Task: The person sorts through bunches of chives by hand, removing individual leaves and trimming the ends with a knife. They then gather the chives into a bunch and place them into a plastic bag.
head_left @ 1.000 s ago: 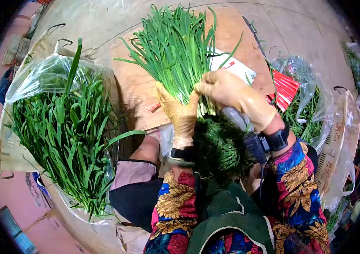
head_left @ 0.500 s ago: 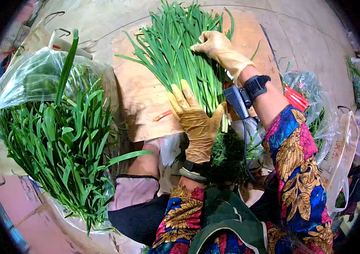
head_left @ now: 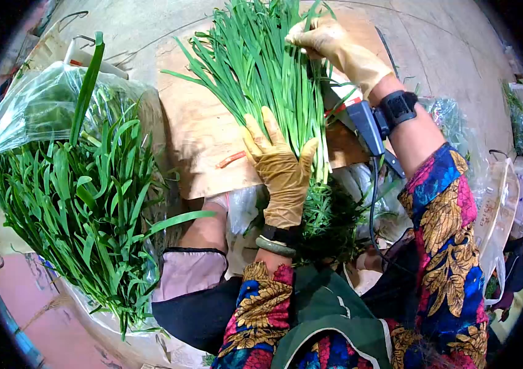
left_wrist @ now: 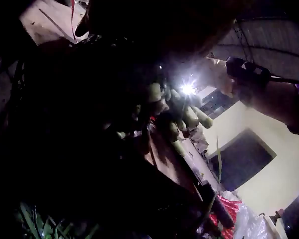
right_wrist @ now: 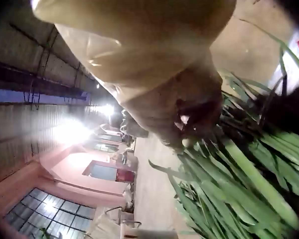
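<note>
A thick bunch of garlic greens, long flat leaves with pale stalk ends, lies on a wooden board in the head view. My gloved left hand rests on its lower stalks, fingers straight and spread, thumb along the right side. Higher up, at the bunch's right edge, my gloved right hand pinches at a leaf between thumb and bent fingers. The right wrist view shows that hand close over the leaves. In the left wrist view the hand and stalks are mostly in darkness.
More leafy greens stand in a clear plastic bag at the left. Feathery greens lie below the board's near edge. A red strip sits on the board, a white and red packet under the right wrist. Another crate stands right.
My right hand has moved from the stalk ends up to the leaves, then slightly right and up. My left hand has gone from cupping the stalk base to lying flat on the stalks.
</note>
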Available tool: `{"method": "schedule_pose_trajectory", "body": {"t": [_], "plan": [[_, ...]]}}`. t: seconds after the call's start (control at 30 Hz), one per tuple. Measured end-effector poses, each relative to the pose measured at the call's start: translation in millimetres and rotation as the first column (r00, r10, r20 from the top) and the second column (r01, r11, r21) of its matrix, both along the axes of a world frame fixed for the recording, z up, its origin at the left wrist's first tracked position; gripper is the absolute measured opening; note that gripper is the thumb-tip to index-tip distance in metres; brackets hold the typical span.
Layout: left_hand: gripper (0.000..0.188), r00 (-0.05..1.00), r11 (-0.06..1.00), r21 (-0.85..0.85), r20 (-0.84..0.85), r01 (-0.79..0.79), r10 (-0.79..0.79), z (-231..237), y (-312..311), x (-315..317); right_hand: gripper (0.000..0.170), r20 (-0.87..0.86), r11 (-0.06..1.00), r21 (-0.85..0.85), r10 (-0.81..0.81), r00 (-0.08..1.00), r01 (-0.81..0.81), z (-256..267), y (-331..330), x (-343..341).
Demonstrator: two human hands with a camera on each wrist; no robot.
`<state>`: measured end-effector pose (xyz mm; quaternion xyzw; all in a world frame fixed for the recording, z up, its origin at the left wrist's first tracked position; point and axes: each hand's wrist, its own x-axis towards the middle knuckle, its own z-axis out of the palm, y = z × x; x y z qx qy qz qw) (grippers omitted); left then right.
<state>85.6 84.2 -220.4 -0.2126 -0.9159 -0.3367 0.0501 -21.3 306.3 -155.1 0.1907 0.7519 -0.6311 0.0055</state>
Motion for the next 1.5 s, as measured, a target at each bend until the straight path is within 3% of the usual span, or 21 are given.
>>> {"method": "schedule_pose_trajectory", "body": {"t": [0.03,0.07,0.13,0.2,0.23,0.3,0.43,0.5,0.63,0.67,0.73,0.77,0.8,0.83,0.87,0.9,1.03,1.17,1.2,1.33,1.5], "plan": [[0.102,1.0,1.0,-0.024,-0.023,-0.003,0.002,0,0,0,0.016,-0.154,0.999,-0.011,0.029,0.988,-0.031,1,2,0],[0.102,1.0,0.999,-0.037,-0.012,-0.005,0.004,1,0,1,0.015,-0.141,0.978,0.197,0.095,0.985,-0.066,7,13,3],[0.101,1.0,0.999,-0.037,-0.026,-0.009,0.008,-1,-1,0,0.013,-0.128,0.966,0.254,0.087,0.988,-0.052,33,26,1],[0.101,0.998,0.999,-0.04,-0.068,-0.021,0.018,-5,0,0,0.011,-0.126,0.998,-0.043,-0.057,0.99,0.052,59,27,-4],[0.101,0.997,0.999,-0.035,-0.078,-0.027,0.024,-5,0,0,0.013,-0.272,0.975,-0.154,-0.2,0.941,0.162,63,30,-1],[0.102,0.994,0.999,-0.014,-0.102,-0.034,0.033,-6,0,0,0.019,-0.41,0.987,0.002,-0.148,0.9,0.163,91,43,6],[0.104,0.998,1.0,0.019,-0.059,-0.025,0.026,-6,-3,0,0.027,-0.532,0.927,-0.128,-0.364,0.764,0.353,140,60,40],[0.105,0.998,0.999,0.024,-0.05,-0.023,0.025,-7,-4,-1,0.018,-0.625,0.925,-0.334,-0.361,0.692,0.181,140,70,77],[0.106,0.999,0.998,0.051,-0.02,-0.029,0.03,-6,-4,1,0.021,-0.173,0.958,-0.284,-0.006,0.985,-0.044,107,36,167],[0.108,0.999,0.999,0.033,0.016,-0.031,0.031,-7,-4,0,0.019,0.048,0.97,-0.19,0.163,0.985,-0.151,90,21,182],[0.108,1.0,0.999,0.032,-0.014,-0.024,0.024,-6,-2,-1,0.017,0.433,0.844,0.033,0.471,0.768,-0.536,57,-16,206],[0.109,0.999,1.0,0.022,-0.025,-0.021,0.022,-7,-5,-1,0.016,0.486,0.793,0.102,0.487,0.726,-0.601,47,-27,205],[0.109,0.999,0.998,0.057,-0.029,-0.027,0.029,-7,-5,1,0.015,0.447,0.828,0.13,0.442,0.777,-0.546,43,-34,192],[0.11,0.999,0.997,0.065,-0.025,-0.03,0.032,-9,-5,1,0.013,0.302,0.933,-0.279,0.312,0.901,-0.229,47,-39,171],[0.11,0.999,0.998,0.046,-0.018,-0.042,0.043,-9,-4,1,0.016,0.097,0.942,0.153,0.287,0.953,-0.299,42,-38,148],[0.11,0.999,0.998,0.027,-0.012,-0.052,0.052,-10,-3,1,0.02,-0.108,0.799,0.559,0.336,0.936,-0.222,39,-36,125],[0.11,0.997,0.998,0.008,-0.062,-0.054,0.055,-8,-2,-1,0.026,0.004,0.795,0.592,0.159,0.987,-0.13,12,-54,60],[0.108,0.996,0.999,0.024,-0.07,-0.048,0.049,-10,1,-3,0.036,0.033,0.649,0.759,0.024,0.999,-0.04,-21,-59,42],[0.107,0.997,0.998,0.028,-0.061,-0.05,0.052,-10,0,-1,0.037,0.151,0.686,0.722,-0.029,0.988,-0.09,-16,-59,41],[0.108,0.998,0.998,0.015,-0.036,-0.059,0.059,-7,2,0,0.038,0.212,0.711,0.689,-0.01,0.977,-0.142,-14,-57,35],[0.109,0.998,0.998,0.038,-0.031,-0.054,0.055,-7,2,-1,0.037,-0.031,0.514,0.858,0.046,0.998,0.003,-16,-63,37]]}}
